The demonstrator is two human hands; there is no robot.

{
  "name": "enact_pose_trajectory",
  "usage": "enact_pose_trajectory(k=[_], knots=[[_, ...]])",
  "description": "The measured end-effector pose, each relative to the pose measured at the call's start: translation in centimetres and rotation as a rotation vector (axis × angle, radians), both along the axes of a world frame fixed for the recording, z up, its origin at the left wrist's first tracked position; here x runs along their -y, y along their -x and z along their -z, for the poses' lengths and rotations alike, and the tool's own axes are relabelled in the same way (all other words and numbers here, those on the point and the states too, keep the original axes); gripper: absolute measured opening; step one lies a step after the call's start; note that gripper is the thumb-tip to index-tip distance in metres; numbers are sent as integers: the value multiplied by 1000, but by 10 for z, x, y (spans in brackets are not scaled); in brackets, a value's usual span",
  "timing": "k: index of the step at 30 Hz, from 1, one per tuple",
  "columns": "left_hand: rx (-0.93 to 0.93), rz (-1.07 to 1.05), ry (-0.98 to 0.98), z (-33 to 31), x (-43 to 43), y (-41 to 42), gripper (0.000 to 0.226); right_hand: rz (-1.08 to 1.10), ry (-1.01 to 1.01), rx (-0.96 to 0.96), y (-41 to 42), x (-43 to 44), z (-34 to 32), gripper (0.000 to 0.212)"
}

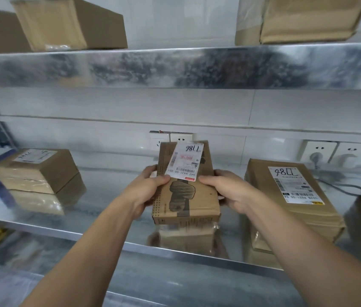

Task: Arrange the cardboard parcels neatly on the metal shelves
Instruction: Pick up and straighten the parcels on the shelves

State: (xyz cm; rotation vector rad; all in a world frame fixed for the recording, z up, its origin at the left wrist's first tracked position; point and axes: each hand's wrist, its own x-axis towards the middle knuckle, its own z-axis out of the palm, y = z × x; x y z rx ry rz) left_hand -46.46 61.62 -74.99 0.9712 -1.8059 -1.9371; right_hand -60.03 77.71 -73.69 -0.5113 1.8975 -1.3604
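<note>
The left hand (150,187) and right hand (226,189) curl round the long sides of a flat labelled cardboard parcel (188,196). The metal shelf (108,220) lies directly beneath that parcel. A small box (35,171) sits well left of it, and a wide parcel (292,196) just right.

The label (185,160) on the middle parcel (201,196) is showing, upside down, a handwritten 7786 and a printed line reading 642 H431-00 051. The sticker (292,185) on the right parcel (261,185) is bearing a handwritten 7786, also upside down, with print partly reading P021-00. The tag (34,155) on the left parcel (48,171) is carrying handwriting too blurred to read.
</note>
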Motion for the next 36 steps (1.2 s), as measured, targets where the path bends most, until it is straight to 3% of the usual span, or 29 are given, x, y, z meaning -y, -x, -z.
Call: enact_pose_trajectory(k=[3, 7, 12, 15, 21, 27, 30, 33, 36], knots=[[-109, -25, 37, -10, 2, -4, 40, 48, 123, 35, 0, -6, -15, 29], [-189, -10, -66, -23, 1, -14, 16, 130, 244, 209, -1, -15, -36, 49], [-179, 5, -203, -32, 10, -20, 68, 147, 224, 237, 1, -21, -51, 70], [-115, 36, -207, -39, 10, -16, 74, 110, 159, 229, 0, -20, -57, 76], [40, 101, -132, -45, 5, -6, 39, -46, -47, 32, -4, -10, -57, 46], [57, 87, -120, -43, 3, 2, 28, -25, -56, -1, -6, -9, -56, 41], [49, 76, -105, -43, 0, 0, 34, -8, -35, 15, -7, -13, -55, 39], [12, 67, -119, -43, -2, -4, 59, 28, 3, 63, -5, -15, -56, 36], [-42, 32, -180, -40, -2, -9, 68, 62, 35, 98, -7, -17, -57, 34]])
